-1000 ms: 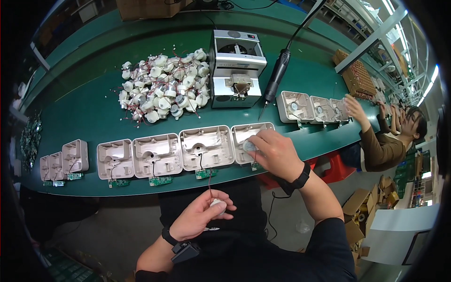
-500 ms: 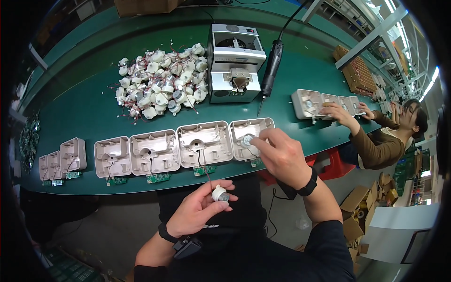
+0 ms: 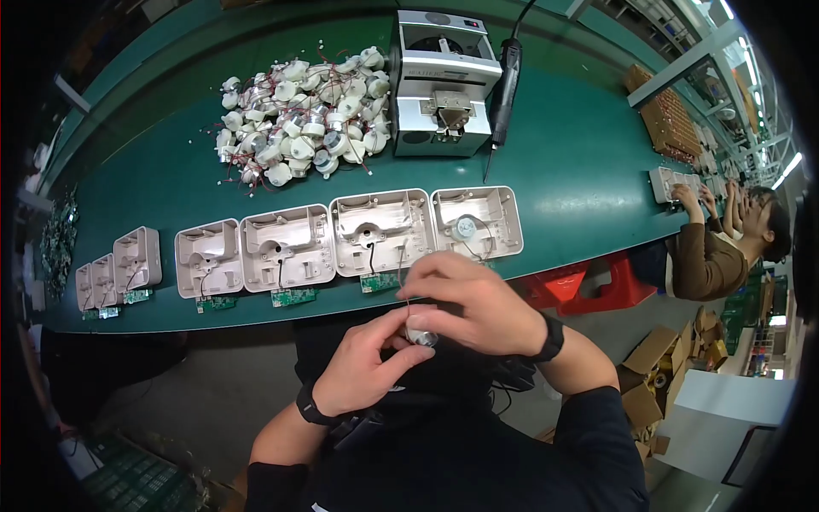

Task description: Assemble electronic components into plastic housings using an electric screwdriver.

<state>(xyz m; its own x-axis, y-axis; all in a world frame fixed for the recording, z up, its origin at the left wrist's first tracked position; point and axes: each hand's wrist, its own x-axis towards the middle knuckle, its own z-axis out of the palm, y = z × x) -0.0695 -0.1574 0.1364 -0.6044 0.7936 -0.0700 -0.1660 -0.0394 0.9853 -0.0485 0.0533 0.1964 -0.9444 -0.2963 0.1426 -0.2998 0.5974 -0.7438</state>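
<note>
My left hand (image 3: 363,363) is closed around a small silver motor (image 3: 422,335) with a white cap, held just in front of the table edge. My right hand (image 3: 478,307) comes in from the right, its thumb against the motor's cap and its fingers curled at the thin wire (image 3: 403,258) rising from it. Behind the hands stands an open whitish plastic housing (image 3: 381,224) with a green circuit board (image 3: 380,282) at its front. In the rightmost housing of that row (image 3: 499,209) sits another motor (image 3: 464,228), and no hand touches it.
A heap of white-capped motors (image 3: 299,119) with red wires lies behind the housings. Beside it are a boxy screw feeder (image 3: 444,85) and an upright electric screwdriver (image 3: 505,94). More housings (image 3: 136,256) stand at left. A co-worker (image 3: 712,256) handles housings at far right.
My right hand has left the motor in the rightmost housing and come to the one in my left hand. The co-worker's housings have moved farther right. The view has shifted slightly.
</note>
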